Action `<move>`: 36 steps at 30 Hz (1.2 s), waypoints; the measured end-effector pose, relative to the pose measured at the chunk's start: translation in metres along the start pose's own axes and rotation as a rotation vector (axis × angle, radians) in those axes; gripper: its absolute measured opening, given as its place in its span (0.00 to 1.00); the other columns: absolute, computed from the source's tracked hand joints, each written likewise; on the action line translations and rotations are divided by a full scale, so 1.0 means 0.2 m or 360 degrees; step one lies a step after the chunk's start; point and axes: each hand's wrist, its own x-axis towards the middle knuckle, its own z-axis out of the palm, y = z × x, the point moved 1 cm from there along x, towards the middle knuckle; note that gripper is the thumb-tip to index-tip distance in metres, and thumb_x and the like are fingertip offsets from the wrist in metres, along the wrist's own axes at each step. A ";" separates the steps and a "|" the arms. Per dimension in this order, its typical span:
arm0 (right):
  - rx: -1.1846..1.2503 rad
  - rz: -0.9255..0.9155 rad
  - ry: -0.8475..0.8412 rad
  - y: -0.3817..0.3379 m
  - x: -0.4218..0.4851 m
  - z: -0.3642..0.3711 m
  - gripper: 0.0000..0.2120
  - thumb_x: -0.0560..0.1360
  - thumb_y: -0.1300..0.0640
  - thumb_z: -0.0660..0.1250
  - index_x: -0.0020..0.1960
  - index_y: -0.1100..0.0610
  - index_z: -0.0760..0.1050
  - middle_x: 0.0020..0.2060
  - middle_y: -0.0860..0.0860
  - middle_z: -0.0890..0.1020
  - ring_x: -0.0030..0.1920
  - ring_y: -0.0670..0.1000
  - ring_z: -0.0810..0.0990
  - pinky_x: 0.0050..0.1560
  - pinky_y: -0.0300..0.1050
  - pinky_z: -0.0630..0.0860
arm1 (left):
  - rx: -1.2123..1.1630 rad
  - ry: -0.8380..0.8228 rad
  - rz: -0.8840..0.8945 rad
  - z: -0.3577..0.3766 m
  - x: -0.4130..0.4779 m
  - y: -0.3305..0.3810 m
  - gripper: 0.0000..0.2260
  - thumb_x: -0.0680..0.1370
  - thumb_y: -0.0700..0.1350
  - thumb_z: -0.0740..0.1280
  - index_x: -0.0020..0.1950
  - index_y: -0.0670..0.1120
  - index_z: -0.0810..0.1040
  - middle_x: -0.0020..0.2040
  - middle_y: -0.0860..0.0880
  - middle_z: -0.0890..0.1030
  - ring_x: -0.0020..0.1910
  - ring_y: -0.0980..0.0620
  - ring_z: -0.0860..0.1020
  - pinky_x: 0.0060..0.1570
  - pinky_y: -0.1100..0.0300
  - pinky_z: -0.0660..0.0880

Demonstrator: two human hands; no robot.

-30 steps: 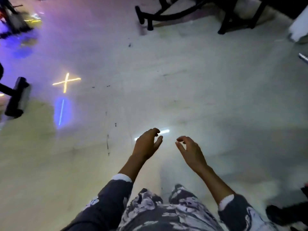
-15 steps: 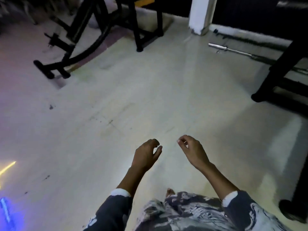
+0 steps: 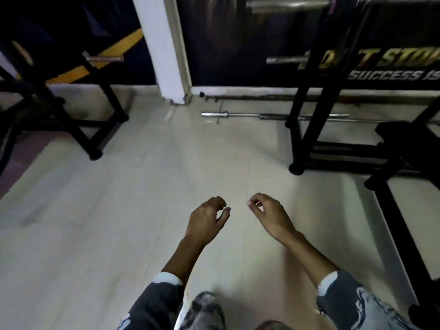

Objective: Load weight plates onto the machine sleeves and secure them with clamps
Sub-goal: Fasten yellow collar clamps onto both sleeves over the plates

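Observation:
My left hand [image 3: 207, 220] and my right hand [image 3: 269, 214] hang in front of me over the pale floor, fingers loosely curled, holding nothing. Bare metal sleeves stick out from the black machines: one at the upper left [image 3: 104, 59], one at the upper right [image 3: 285, 60] and a thicker one at the top [image 3: 285, 5]. A silver barbell [image 3: 238, 114] lies on the floor by the far wall. No weight plates or clamps are in view.
A black machine frame [image 3: 100, 129] stands at the left and a black rack [image 3: 307, 129] at the right, its base bars running along the floor toward me. A white pillar [image 3: 164, 55] rises at the back. Open floor [image 3: 190, 163] lies between the frames.
My view has swung to the right, from open floor with light reflections to the far wall and machines. Both hands keep the same loose, empty pose.

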 end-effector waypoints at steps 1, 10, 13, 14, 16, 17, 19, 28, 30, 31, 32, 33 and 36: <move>-0.0002 0.0034 0.0070 -0.03 0.15 -0.03 0.09 0.77 0.52 0.62 0.48 0.57 0.76 0.48 0.52 0.82 0.49 0.54 0.79 0.52 0.49 0.75 | 0.0006 -0.0015 0.0080 -0.03 0.19 -0.02 0.08 0.78 0.48 0.64 0.49 0.45 0.77 0.47 0.48 0.81 0.47 0.48 0.79 0.44 0.55 0.75; 0.0105 0.0235 0.0659 0.08 1.33 -0.45 0.08 0.77 0.54 0.63 0.47 0.57 0.77 0.43 0.49 0.80 0.44 0.50 0.78 0.45 0.40 0.70 | -0.0079 -0.0192 0.0583 0.07 1.78 0.11 0.05 0.77 0.47 0.65 0.47 0.46 0.77 0.45 0.50 0.82 0.46 0.49 0.79 0.44 0.56 0.75; 0.0149 0.0325 0.0817 0.14 1.71 -0.70 0.07 0.77 0.56 0.64 0.46 0.59 0.77 0.39 0.49 0.78 0.41 0.49 0.77 0.38 0.36 0.65 | -0.0232 -0.0166 0.0742 0.08 2.27 0.29 0.03 0.76 0.44 0.67 0.45 0.46 0.78 0.44 0.52 0.82 0.45 0.51 0.79 0.43 0.59 0.74; 0.0185 0.0363 0.0890 0.16 1.82 -0.79 0.07 0.77 0.56 0.64 0.47 0.59 0.77 0.40 0.51 0.79 0.42 0.50 0.78 0.39 0.35 0.65 | -0.0267 -0.0181 0.0814 0.07 2.42 0.37 0.02 0.75 0.44 0.67 0.45 0.46 0.78 0.44 0.51 0.82 0.45 0.51 0.80 0.43 0.59 0.75; 0.0220 0.0405 0.1070 0.16 2.03 -1.03 0.07 0.77 0.57 0.63 0.50 0.59 0.78 0.43 0.52 0.80 0.45 0.51 0.79 0.40 0.35 0.67 | -0.0346 -0.0144 0.0966 0.02 2.75 0.55 0.03 0.76 0.44 0.67 0.46 0.45 0.78 0.44 0.50 0.82 0.45 0.49 0.80 0.44 0.55 0.76; 0.0232 0.0397 0.1167 0.15 2.11 -1.13 0.07 0.77 0.57 0.63 0.50 0.59 0.78 0.43 0.52 0.80 0.44 0.51 0.79 0.40 0.35 0.68 | -0.0402 -0.0103 0.1039 -0.02 2.89 0.66 0.03 0.76 0.44 0.67 0.46 0.46 0.78 0.44 0.49 0.82 0.44 0.48 0.79 0.44 0.53 0.77; 0.0293 0.0338 0.1358 0.12 2.30 -1.36 0.07 0.77 0.57 0.63 0.49 0.58 0.78 0.43 0.53 0.81 0.44 0.53 0.80 0.44 0.40 0.74 | -0.0565 -0.0004 0.1166 -0.11 3.21 0.90 0.03 0.76 0.44 0.67 0.46 0.46 0.78 0.43 0.49 0.82 0.42 0.49 0.79 0.43 0.52 0.77; 0.0321 0.0269 0.2343 0.06 2.83 -2.12 0.05 0.76 0.59 0.63 0.43 0.55 0.76 0.31 0.52 0.77 0.35 0.52 0.75 0.41 0.56 0.75 | -0.0718 -0.0008 0.1572 -0.09 4.19 1.80 0.16 0.79 0.49 0.62 0.63 0.41 0.72 0.60 0.42 0.76 0.62 0.44 0.73 0.60 0.52 0.69; 0.0245 0.0247 0.2529 0.05 2.85 -2.24 0.05 0.76 0.58 0.62 0.43 0.55 0.76 0.33 0.48 0.78 0.37 0.50 0.77 0.42 0.52 0.75 | -0.0641 -0.0164 0.1601 -0.03 4.30 1.90 0.22 0.80 0.52 0.60 0.68 0.40 0.68 0.67 0.41 0.72 0.67 0.44 0.68 0.66 0.51 0.65; 0.0231 0.0255 0.2570 0.05 2.85 -2.30 0.05 0.76 0.58 0.62 0.44 0.55 0.76 0.35 0.49 0.80 0.38 0.49 0.78 0.44 0.50 0.75 | -0.0621 -0.0236 0.1602 0.00 4.34 1.92 0.22 0.80 0.54 0.58 0.69 0.41 0.68 0.68 0.42 0.71 0.68 0.44 0.67 0.66 0.51 0.64; 0.0246 0.0273 0.2561 0.05 2.85 -2.35 0.05 0.77 0.56 0.62 0.45 0.54 0.76 0.38 0.50 0.80 0.41 0.50 0.78 0.45 0.49 0.74 | -0.0617 -0.0283 0.1593 0.03 4.36 1.93 0.22 0.80 0.54 0.58 0.68 0.42 0.69 0.67 0.42 0.72 0.68 0.44 0.68 0.65 0.52 0.64; 0.0292 0.0285 0.2512 0.06 2.87 -2.41 0.05 0.77 0.56 0.62 0.46 0.54 0.76 0.41 0.51 0.80 0.44 0.50 0.78 0.47 0.49 0.74 | -0.0640 -0.0303 0.1588 0.05 4.38 1.93 0.21 0.80 0.55 0.57 0.67 0.43 0.71 0.66 0.43 0.74 0.66 0.44 0.70 0.63 0.53 0.65; 0.0517 0.0285 0.2260 0.08 2.96 -2.57 0.11 0.79 0.54 0.59 0.56 0.58 0.74 0.51 0.56 0.79 0.53 0.52 0.76 0.55 0.49 0.72 | -0.0699 -0.0266 0.1586 0.07 4.38 1.91 0.22 0.78 0.56 0.56 0.64 0.44 0.74 0.63 0.44 0.77 0.63 0.45 0.73 0.60 0.54 0.67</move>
